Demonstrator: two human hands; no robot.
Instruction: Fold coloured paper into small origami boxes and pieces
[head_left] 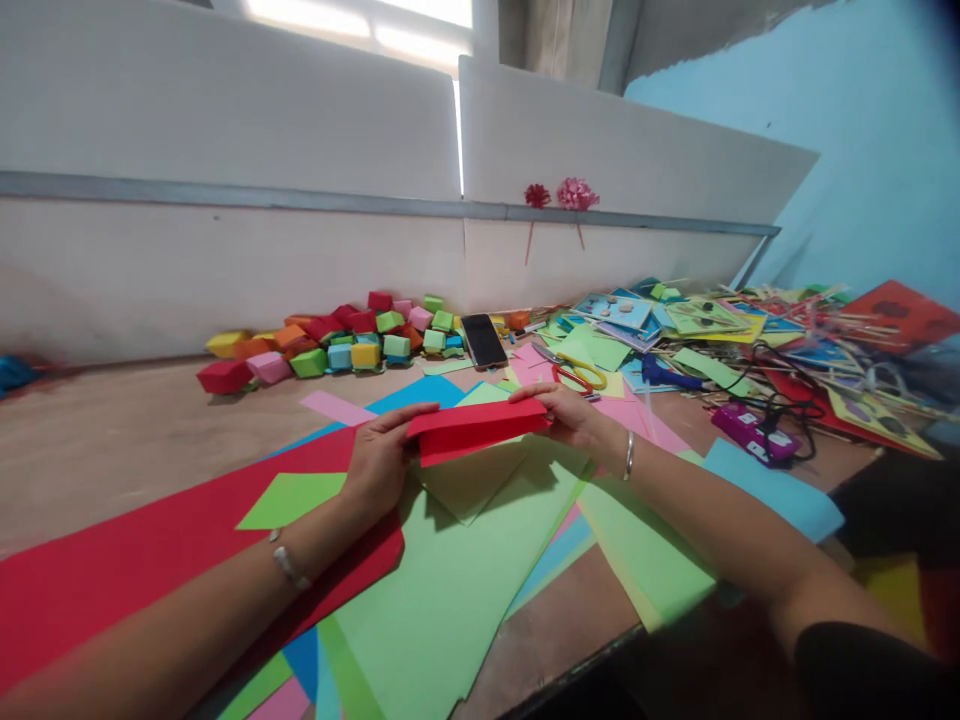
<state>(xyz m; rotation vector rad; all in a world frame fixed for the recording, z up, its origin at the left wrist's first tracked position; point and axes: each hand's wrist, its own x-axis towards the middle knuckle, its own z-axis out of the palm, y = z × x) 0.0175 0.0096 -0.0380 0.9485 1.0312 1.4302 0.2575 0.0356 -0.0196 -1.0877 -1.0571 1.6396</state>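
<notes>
A folded piece of red paper (480, 430) is held up between both hands, above the sheets on the table. My left hand (384, 455) grips its left end, with the thumb and fingers closed on it. At the right end, my right hand (566, 412) pinches the same paper. Beneath it lie light green sheets (457, 590), and a large red sheet (187, 540) stretches out to the left with a small green piece (292, 500) on top. Scissors (574, 372) with red and yellow handles lie just behind my right hand.
Colourful folded paper boxes (365, 355) are heaped along the white panel, beside a black phone (484, 341). To the right are a blue glue gun (671, 374), a purple power strip (754, 433) with dark cords, and a pile of decorated cards and sticks (705, 318).
</notes>
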